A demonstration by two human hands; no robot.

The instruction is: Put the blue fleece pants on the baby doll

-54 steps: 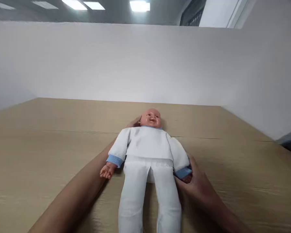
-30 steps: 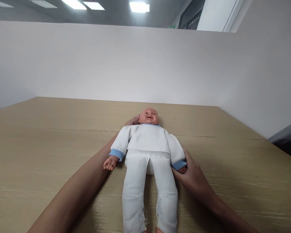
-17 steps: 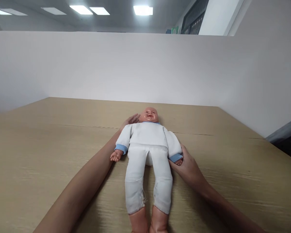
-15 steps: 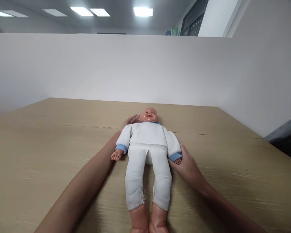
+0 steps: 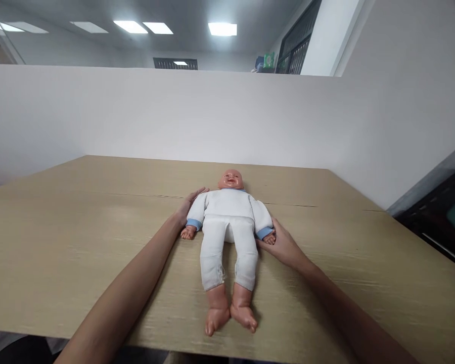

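Doll (image 5: 230, 205) flat, my right fingers (image 5: 276, 227) curl round its cuff (image 5: 264, 232), left fingers (image 5: 202, 191) extend beside the other sleeve (image 5: 197, 206); uneven pulling could skew it.

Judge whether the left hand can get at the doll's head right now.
Probably yes: the left hand lies beside one sleeve, its fingers point toward the doll's head, and nothing visible blocks the gap.

Bare left hand (image 5: 188, 203) clear of the bald, pink plastic doll head (image 5: 231, 180).
It has slid down beside the white fabric sleeve (image 5: 198, 207); I now see both pink plastic feet (image 5: 217, 314) whole.
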